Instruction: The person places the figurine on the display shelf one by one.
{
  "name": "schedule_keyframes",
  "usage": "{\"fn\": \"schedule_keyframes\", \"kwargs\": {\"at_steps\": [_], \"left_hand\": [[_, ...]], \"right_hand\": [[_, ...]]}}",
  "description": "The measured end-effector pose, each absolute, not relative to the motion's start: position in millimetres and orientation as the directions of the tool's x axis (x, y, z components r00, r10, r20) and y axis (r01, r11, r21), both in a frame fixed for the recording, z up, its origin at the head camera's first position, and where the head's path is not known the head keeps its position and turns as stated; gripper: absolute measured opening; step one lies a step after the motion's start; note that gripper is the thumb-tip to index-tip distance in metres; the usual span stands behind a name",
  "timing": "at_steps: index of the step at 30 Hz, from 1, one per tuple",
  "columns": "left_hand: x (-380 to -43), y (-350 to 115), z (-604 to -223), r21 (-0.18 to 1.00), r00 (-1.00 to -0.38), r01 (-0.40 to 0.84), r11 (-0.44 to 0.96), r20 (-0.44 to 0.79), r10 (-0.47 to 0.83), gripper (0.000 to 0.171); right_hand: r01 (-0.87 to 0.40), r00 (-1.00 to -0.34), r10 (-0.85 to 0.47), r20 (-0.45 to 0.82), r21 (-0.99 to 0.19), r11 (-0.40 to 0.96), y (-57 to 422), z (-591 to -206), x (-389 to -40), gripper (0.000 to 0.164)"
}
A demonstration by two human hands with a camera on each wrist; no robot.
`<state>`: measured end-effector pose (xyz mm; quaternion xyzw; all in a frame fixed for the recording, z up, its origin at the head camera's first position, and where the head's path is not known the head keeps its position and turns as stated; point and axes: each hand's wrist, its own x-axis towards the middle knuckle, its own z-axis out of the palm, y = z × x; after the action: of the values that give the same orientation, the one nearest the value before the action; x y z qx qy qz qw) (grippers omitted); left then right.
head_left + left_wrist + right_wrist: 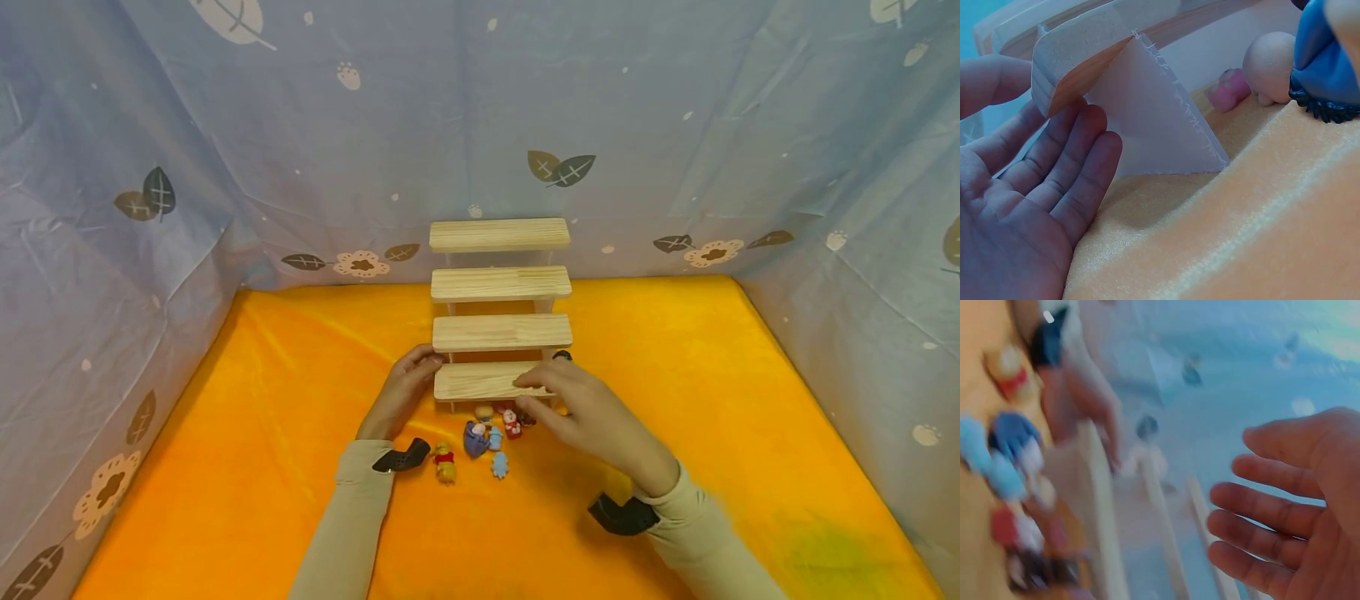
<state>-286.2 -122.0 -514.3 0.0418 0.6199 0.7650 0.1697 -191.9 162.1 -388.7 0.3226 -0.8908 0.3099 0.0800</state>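
Observation:
A four-tier wooden step shelf (501, 333) with clear side panels (1166, 119) stands on the orange cloth. My left hand (401, 392) is at the left end of its lowest step (480, 382); in the left wrist view the plank's rounded end sits between the thumb and the fingers (1079, 169). My right hand (592, 408) hovers over that step's right end, its fingers spread and holding nothing. In front lie a yellow bear figure in red (445, 463), a dark-blue-cloaked figure (475, 439), pale blue figures (500, 465) and a red-and-white figure (512, 423).
A tan round-headed figure (483, 412) and a dark figure (528, 419) are close by the lowest step's front. A small black thing (562, 356) shows behind the right hand. Patterned blue-grey fabric (465, 125) walls the back and both sides.

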Motion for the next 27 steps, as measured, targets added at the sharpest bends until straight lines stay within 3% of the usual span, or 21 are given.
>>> {"fn": "schedule_keyframes", "kwargs": {"at_steps": [9,14,27], "left_hand": [[-285.7,-122.9,-514.0,0.964,-0.938,-0.201,-0.177,-0.137,0.318,0.029],[-285.4,-123.6,-513.6,0.963,-0.935,-0.201,-0.179,-0.135,0.328,0.031],[-285.2,-124.6,-513.3,0.961,-0.932,-0.197,-0.192,-0.123,0.341,0.031]], "right_hand": [[-0.666,-0.708,-0.689,0.155,-0.468,0.58,125.3,-414.3,-178.7,0.039],[-0.655,-0.7,-0.708,0.09,-0.477,0.587,116.8,-428.1,-178.6,0.048],[-0.668,-0.708,-0.706,0.012,-0.335,0.664,114.8,-442.7,-177.4,0.063]]}}
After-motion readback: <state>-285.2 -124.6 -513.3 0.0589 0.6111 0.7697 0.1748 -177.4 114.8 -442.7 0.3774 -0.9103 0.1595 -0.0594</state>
